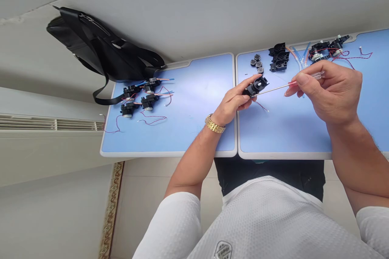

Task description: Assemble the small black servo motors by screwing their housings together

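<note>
My left hand [234, 100] grips a black plastic housing [257, 85] with a small white part at its centre, held above the right-hand table. In my right hand [330, 89] is a screwdriver [275, 89] with a clear and red handle. Its metal shaft points left, and the tip reaches the lower edge of the housing; whether it sits in a screw is too small to tell. A thin red and dark wire [261, 106] with a white plug trails below the housing.
Small round motors [258, 64] and black housings [278, 57] lie behind my hands. Wired assemblies [328, 50] and thin blue and orange tubes [300, 58] sit at the back right. On the left table [188, 129] are several similar assemblies [147, 101] and a black bag [103, 48].
</note>
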A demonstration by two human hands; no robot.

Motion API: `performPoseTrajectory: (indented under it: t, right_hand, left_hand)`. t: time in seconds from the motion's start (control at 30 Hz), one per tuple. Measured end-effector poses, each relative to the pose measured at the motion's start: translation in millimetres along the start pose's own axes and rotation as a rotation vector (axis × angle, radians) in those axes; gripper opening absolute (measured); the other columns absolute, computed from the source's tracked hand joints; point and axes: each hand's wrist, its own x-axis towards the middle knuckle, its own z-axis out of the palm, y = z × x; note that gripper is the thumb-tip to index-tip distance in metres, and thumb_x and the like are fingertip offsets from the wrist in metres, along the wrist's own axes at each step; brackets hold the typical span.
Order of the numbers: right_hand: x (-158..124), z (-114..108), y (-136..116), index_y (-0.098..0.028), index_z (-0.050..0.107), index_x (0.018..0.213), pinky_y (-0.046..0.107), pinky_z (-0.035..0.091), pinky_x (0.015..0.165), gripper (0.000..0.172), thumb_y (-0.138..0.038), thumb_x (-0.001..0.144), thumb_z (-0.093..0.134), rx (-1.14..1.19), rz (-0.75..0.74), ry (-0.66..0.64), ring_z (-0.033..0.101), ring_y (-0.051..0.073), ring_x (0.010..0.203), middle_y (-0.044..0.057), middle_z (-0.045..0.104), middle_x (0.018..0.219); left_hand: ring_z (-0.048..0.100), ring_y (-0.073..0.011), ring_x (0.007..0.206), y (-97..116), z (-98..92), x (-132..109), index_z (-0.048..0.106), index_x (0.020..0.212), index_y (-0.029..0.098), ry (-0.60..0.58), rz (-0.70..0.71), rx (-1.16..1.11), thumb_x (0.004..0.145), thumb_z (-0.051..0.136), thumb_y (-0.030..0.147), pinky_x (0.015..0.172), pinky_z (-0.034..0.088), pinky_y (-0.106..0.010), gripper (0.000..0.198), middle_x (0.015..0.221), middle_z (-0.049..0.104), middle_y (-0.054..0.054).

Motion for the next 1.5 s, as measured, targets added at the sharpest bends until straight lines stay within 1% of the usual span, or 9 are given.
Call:
performPoseTrajectory:
  t: [0.17,0.4,0.53,0.7,0.83,1.03,1.23,1.4,1.5]
  right_hand:
    - [0,-1,0,-0.035,0.084,0.091,0.039,0.061,0.060,0.017,-0.044,0.106,0.085,-0.010,0.026,-0.012,0.084,0.023,0.068,-0.005,0.080,0.073]
    - [0,-1,0,-0.035,0.084,0.090,0.038,0.062,0.062,0.017,-0.042,0.106,0.085,-0.015,0.035,-0.025,0.086,0.024,0.071,-0.005,0.080,0.075]
    - [-1,-1,-2,-0.035,0.084,0.091,0.038,0.064,0.064,0.016,-0.041,0.106,0.085,-0.026,0.045,-0.023,0.086,0.024,0.072,-0.005,0.081,0.076]
    - [0,0,-2,-0.036,0.084,0.092,0.039,0.065,0.066,0.016,-0.041,0.107,0.084,-0.032,0.038,-0.016,0.085,0.023,0.072,-0.006,0.081,0.076]
    - [0,0,-1,-0.036,0.084,0.090,0.042,0.066,0.066,0.018,-0.045,0.106,0.084,-0.018,0.028,-0.004,0.084,0.024,0.070,-0.005,0.081,0.075]
    - [1,1,-3,-0.038,0.084,0.090,0.044,0.066,0.062,0.020,-0.051,0.105,0.085,-0.002,0.029,0.006,0.083,0.025,0.067,-0.005,0.081,0.073]
    - [1,0,-4,-0.038,0.084,0.090,0.044,0.065,0.063,0.020,-0.050,0.105,0.084,-0.003,0.036,0.004,0.083,0.025,0.067,-0.004,0.081,0.074]
    - [1,0,-2,-0.037,0.085,0.091,0.042,0.063,0.061,0.017,-0.045,0.105,0.085,0.006,0.023,0.009,0.083,0.024,0.067,-0.004,0.080,0.073]
    - [0,1,-1,-0.037,0.085,0.091,0.042,0.064,0.062,0.017,-0.047,0.105,0.085,0.006,0.023,0.013,0.083,0.025,0.067,-0.005,0.079,0.073]
  left_hand:
    - [0.059,-0.0154,0.064,1,0.0,-1,0.056,0.173,0.023,-0.008,-0.014,0.024,0.105,0.055,0.056,0.054,0.044,-0.028,0.075,0.100,0.076,-0.008]
    - [0.060,-0.0161,0.067,9,1.9,-1,0.056,0.173,0.023,-0.002,-0.064,0.044,0.106,0.054,0.049,0.058,0.049,-0.029,0.072,0.098,0.076,-0.008]
    - [0.060,-0.0155,0.067,13,3.3,-2,0.058,0.172,0.022,0.005,-0.073,0.041,0.107,0.056,0.051,0.059,0.051,-0.029,0.072,0.098,0.075,-0.007]
    - [0.060,-0.0150,0.067,10,2.4,-2,0.058,0.172,0.023,-0.006,-0.068,0.033,0.107,0.060,0.057,0.059,0.050,-0.029,0.074,0.099,0.076,-0.007]
    - [0.063,-0.0161,0.067,5,1.3,-1,0.058,0.172,0.025,-0.012,-0.043,0.012,0.109,0.061,0.063,0.057,0.049,-0.029,0.074,0.092,0.074,-0.006]
    - [0.062,-0.0147,0.064,6,3.4,-1,0.062,0.170,0.026,0.010,-0.010,-0.019,0.113,0.055,0.072,0.055,0.047,-0.029,0.073,0.092,0.075,-0.007]
    - [0.063,-0.0160,0.065,9,6.5,-1,0.064,0.168,0.027,0.027,-0.008,0.012,0.113,0.053,0.078,0.062,0.056,-0.033,0.076,0.084,0.070,-0.004]
    - [0.065,-0.0161,0.069,10,7.5,-1,0.063,0.169,0.027,0.026,-0.014,0.023,0.113,0.056,0.077,0.062,0.055,-0.032,0.076,0.086,0.069,-0.004]
    - [0.065,-0.0163,0.069,12,8.3,-1,0.064,0.168,0.028,0.036,-0.007,0.038,0.113,0.056,0.077,0.062,0.056,-0.032,0.074,0.085,0.068,-0.004]
